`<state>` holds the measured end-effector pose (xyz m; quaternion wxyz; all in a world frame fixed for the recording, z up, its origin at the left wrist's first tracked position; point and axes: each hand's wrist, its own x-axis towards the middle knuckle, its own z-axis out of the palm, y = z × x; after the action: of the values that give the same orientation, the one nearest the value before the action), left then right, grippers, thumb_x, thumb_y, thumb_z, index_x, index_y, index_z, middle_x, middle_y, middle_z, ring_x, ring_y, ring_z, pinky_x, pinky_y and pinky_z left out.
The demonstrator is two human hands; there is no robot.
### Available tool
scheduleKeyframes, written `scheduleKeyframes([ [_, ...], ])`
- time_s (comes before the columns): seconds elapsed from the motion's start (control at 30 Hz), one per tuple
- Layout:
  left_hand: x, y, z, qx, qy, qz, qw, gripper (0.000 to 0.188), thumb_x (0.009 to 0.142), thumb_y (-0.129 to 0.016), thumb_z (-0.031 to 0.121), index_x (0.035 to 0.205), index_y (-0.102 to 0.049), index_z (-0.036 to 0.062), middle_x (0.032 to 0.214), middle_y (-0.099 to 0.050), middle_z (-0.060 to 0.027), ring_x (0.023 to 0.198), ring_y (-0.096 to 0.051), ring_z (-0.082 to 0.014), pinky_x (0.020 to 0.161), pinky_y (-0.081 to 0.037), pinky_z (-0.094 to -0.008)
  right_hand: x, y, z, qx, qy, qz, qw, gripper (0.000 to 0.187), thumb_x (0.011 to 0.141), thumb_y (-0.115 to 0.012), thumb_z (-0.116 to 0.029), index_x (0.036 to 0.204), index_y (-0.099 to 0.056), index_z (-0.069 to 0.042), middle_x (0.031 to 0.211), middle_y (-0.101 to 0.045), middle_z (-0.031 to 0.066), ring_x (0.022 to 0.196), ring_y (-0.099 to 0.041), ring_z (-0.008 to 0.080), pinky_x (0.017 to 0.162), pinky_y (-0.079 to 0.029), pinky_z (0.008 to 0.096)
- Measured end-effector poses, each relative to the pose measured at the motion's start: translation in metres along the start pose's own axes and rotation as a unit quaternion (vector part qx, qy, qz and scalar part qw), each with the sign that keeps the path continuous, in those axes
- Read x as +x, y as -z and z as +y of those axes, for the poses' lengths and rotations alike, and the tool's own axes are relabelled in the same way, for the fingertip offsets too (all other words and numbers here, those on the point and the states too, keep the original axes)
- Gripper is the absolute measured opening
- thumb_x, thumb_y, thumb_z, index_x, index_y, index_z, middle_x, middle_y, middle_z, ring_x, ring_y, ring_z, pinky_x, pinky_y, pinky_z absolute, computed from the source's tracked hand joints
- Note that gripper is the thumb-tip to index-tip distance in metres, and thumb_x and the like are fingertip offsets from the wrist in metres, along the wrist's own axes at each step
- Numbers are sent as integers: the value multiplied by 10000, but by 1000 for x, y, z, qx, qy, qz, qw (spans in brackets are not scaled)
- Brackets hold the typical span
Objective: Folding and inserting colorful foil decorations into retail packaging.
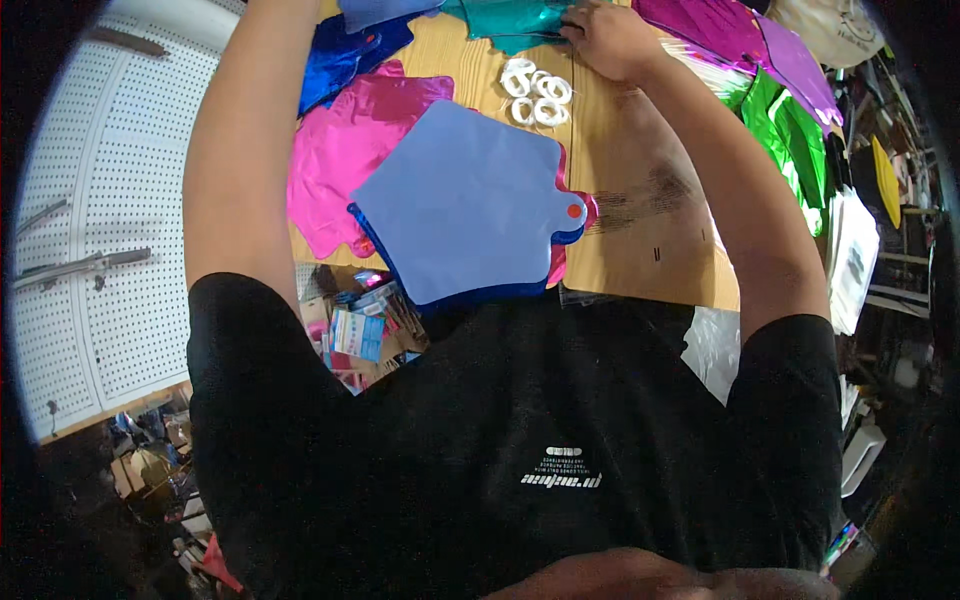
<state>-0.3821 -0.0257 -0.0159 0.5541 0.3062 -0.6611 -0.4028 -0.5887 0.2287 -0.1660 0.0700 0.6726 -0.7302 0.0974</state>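
Observation:
My right hand (pixel 612 42) is at the far side of the table, its fingers closed on the right edge of a flat teal foil balloon (pixel 510 25). My left forearm (pixel 243 130) reaches up past the top edge, so the left hand is out of sight. Nearer to me lies a stack of uninflated star-shaped foil balloons; the top one (pixel 465 205) shows a pale blue-grey face, with a red dot on its tab. Darker blue and pink edges stick out beneath it. Just short of my right hand sit several small white ribbon rolls (pixel 537 92).
Pink foil balloons (pixel 335 150) and dark blue ones (pixel 350 60) lie at the left. Purple (pixel 710 35) and green foil (pixel 785 130) lie at the right. Wooden tabletop (pixel 650 250) shows dark scuffs. A white pegboard (pixel 120 200) stands left; a box with small packages (pixel 360 333) is below the table edge.

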Motion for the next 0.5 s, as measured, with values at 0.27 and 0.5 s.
scheduleKeyframes([
  [0.27, -21, 60, 26, 58, -84, 67, 992, 213, 1003, -631, 111, 1085, -719, -64, 903, -721, -77, 781, -648, -166, 722, -521, -330, 15, -12, 7, -61, 37, -51, 996, 366, 968, -557, -388, 996, -742, -74, 998, -732, 192, 923, -695, 403, 837, -549, 523],
  [0.5, -173, 86, 61, 268, -217, 19, 938, 196, 962, -666, 111, 1108, -717, -10, 991, -750, -108, 884, -706, -213, 810, -552, -334, 51, -36, 36, 85, 13, 113, 990, 429, 939, -589, -440, 1079, -736, -63, 1062, -736, 230, 1012, -686, 433, 898, -538, 516],
])
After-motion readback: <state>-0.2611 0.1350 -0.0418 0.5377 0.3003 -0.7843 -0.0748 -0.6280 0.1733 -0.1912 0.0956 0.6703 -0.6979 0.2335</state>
